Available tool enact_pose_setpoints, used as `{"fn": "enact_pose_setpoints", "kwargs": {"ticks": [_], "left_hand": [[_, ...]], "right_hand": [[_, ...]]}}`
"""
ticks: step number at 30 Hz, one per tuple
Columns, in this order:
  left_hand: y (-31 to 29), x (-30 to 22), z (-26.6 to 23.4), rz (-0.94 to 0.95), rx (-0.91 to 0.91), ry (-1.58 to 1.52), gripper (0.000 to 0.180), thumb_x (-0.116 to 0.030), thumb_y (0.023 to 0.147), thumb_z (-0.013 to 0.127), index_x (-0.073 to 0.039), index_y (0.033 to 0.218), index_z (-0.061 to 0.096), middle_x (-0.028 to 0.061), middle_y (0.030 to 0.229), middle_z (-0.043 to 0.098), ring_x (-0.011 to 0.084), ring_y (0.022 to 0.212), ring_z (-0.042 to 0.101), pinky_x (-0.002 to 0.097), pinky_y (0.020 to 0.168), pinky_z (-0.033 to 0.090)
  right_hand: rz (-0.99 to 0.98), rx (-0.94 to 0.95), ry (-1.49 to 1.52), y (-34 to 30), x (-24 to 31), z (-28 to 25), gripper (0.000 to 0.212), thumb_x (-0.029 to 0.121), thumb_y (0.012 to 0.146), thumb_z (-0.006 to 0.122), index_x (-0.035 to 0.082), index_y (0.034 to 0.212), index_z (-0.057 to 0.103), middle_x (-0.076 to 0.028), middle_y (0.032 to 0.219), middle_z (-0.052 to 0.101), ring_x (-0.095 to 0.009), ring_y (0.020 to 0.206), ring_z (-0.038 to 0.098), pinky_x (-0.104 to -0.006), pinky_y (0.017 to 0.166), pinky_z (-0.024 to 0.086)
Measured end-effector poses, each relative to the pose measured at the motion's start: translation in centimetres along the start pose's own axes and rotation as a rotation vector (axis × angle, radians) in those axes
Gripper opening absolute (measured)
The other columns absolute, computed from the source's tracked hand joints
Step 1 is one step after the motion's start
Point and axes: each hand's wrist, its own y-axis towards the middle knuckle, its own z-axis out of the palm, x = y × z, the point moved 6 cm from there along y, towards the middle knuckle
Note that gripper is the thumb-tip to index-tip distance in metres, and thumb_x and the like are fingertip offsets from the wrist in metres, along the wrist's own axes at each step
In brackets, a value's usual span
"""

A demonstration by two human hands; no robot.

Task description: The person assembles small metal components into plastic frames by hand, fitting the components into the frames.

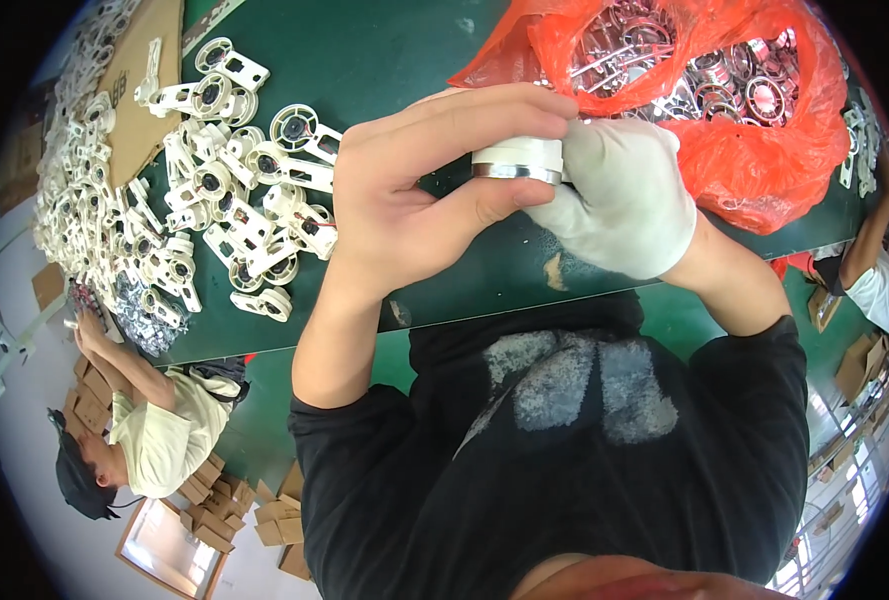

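A round white plastic part with a shiny metal ring [517,160] along its lower edge is held above the green table [434,50]. My bare left hand [409,185] is closed on it, fingers over the top and thumb beneath. On its right side, my right hand [629,195], in a white glove, presses against the same part with fingers bent. The glove hides that end of the part. Just beyond my right hand, an opened red plastic bag [754,175] holds many chrome rings [764,98].
Left of my hands lie many white plastic housings [234,190] with round heads. A larger heap [94,200] spreads farther left, beside a cardboard sheet [144,85]. One co-worker [154,420] works at the lower left, another [869,255] at the right edge.
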Motion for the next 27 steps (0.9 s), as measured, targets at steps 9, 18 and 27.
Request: {"fn": "enact_pose_setpoints", "kwargs": {"ticks": [9, 18, 27], "left_hand": [[3.1, 0.9, -7.6, -0.646, 0.222, 0.482, 0.022, -0.021, 0.099, 0.071, -0.003, 0.11, 0.075, 0.0002, 0.107, 0.069, 0.0061, 0.083, 0.06, 0.0218, 0.073, 0.048], [8.4, 6.2, -24.6, -0.418, -0.179, 1.191, 0.052, -0.042, 0.094, 0.071, -0.003, 0.128, 0.069, 0.014, 0.107, 0.076, 0.021, 0.097, 0.072, 0.0337, 0.091, 0.055], [6.0, 5.4, -21.5, -0.664, -0.118, 1.293, 0.037, -0.036, 0.091, 0.074, -0.01, 0.118, 0.073, 0.0086, 0.098, 0.078, 0.0221, 0.091, 0.073, 0.0375, 0.086, 0.052]], "right_hand": [[0.277, 0.2, 0.065, 0.3, 0.1, 0.1, 0.057, 0.045, 0.084, 0.078, 0.014, 0.13, 0.064, -0.008, 0.098, 0.074, -0.027, 0.091, 0.074, -0.0385, 0.079, 0.059], [0.17, 0.19, -0.007, 0.0, -0.5, 0.9, 0.05, 0.044, 0.094, 0.064, 0.011, 0.132, 0.063, -0.01, 0.115, 0.073, -0.027, 0.108, 0.072, -0.0436, 0.083, 0.058], [0.13, 0.068, 0.112, 0.1, -0.8, 0.5, 0.037, 0.036, 0.093, 0.066, 0.009, 0.12, 0.066, -0.01, 0.102, 0.072, -0.029, 0.1, 0.072, -0.0482, 0.08, 0.057]]}}
